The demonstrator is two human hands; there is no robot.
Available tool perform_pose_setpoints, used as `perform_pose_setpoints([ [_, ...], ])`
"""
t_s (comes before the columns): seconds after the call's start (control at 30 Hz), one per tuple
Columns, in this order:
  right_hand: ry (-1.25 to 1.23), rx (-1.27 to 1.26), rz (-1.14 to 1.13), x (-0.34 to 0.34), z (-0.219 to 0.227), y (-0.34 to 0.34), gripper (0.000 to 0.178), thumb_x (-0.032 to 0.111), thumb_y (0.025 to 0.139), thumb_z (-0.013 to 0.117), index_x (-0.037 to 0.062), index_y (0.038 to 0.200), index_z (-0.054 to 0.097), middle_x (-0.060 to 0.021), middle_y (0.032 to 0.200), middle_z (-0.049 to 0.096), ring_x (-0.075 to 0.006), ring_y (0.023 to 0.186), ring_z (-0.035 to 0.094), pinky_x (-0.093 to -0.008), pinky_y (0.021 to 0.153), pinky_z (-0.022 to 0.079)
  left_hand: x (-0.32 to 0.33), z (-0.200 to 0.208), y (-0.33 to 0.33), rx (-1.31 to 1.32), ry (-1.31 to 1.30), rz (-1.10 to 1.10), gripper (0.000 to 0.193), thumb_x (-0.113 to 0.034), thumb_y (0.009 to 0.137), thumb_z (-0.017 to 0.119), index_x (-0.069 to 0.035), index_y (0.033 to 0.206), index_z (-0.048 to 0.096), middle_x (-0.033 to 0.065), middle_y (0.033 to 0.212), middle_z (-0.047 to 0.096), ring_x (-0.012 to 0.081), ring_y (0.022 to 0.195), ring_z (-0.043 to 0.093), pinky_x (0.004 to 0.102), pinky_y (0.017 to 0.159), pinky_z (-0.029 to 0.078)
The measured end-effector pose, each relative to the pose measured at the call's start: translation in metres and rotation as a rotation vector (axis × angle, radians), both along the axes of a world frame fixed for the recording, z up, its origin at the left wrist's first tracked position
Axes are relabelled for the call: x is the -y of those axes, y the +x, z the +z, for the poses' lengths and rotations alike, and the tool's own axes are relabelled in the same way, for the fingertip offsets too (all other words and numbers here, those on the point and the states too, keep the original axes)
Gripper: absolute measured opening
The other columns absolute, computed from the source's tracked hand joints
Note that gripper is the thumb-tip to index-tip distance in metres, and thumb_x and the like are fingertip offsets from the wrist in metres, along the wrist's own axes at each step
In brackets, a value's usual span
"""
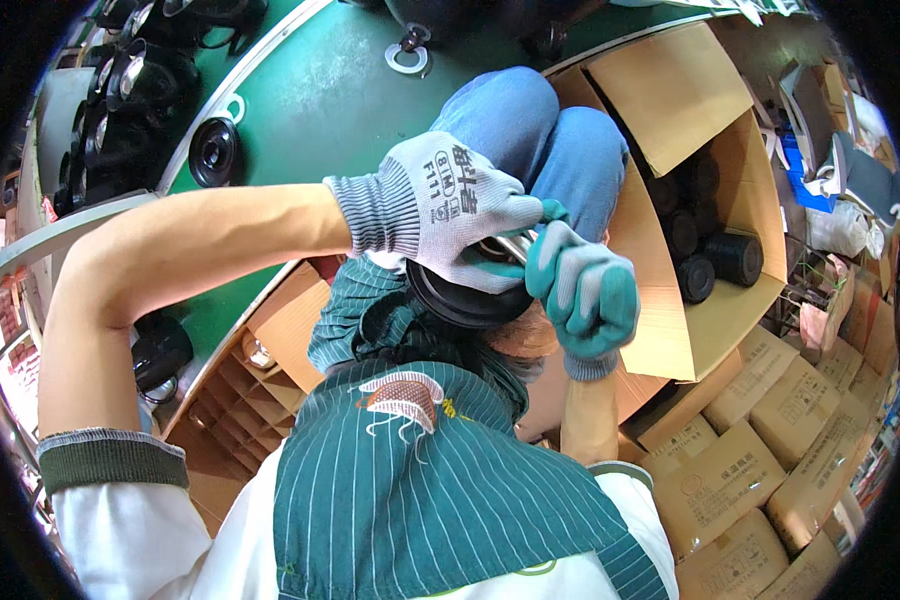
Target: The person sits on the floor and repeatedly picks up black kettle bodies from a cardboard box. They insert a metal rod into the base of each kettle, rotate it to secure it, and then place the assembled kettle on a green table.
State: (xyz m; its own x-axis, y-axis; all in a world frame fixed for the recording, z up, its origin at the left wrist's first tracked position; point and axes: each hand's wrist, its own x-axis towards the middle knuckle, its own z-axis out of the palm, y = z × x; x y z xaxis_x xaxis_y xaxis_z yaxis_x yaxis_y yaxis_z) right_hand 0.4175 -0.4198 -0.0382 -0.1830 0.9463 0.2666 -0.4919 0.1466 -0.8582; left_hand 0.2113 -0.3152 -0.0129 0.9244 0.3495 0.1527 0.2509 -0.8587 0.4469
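Observation:
Both my hands wear grey knit gloves with green palms. My left hand (445, 205) wraps over a round black part (465, 300), which looks like a lid with a wide rim, held just above my lap. My right hand (582, 292) is closed into a fist beside it. From that fist a thin silvery piece (516, 246) reaches toward the middle of the black part and the left fingertips. Too little of this metal piece shows to name it. The fingers hide most of the lid's centre.
On the left, a green table (340, 90) bears a black disc-shaped lid (214, 152) and several black pots (150, 75). An open carton (735, 335) with black cylinders (733, 259) stands right of my knees. Closed cartons (715, 490) fill the lower right. A divided box (232, 405) sits at lower left.

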Motion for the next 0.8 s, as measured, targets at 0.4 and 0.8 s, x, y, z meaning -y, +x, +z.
perform_pose_setpoints([
  [0.4, 0.424, 0.883, 0.261, 0.007, 0.069, 0.008, 0.042, 0.05, 0.079, 0.073, 0.0186, 0.062, 0.052, 0.0016, 0.067, 0.053, -0.0242, 0.07, 0.061, -0.0523, 0.083, 0.052, -0.049, -0.049, 0.103, 0.47, -0.228, -0.794, 0.061, -0.07, 0.081, 0.065, -0.01, 0.087, 0.056, 0.0075, 0.081, 0.063, 0.0326, 0.076, 0.068, 0.044, 0.059, 0.051],
  [0.8, 0.362, 0.496, 0.076, -0.027, 0.066, -0.003, 0.043, 0.035, 0.083, 0.077, 0.0128, 0.056, 0.053, -0.0012, 0.062, 0.057, -0.0259, 0.062, 0.062, -0.0728, 0.102, 0.037, -0.085, -0.01, 0.049, 0.221, -0.291, -0.535, 0.061, -0.062, 0.078, 0.079, -0.006, 0.1, 0.068, 0.0158, 0.095, 0.064, 0.0365, 0.091, 0.067, 0.0448, 0.081, 0.053],
])
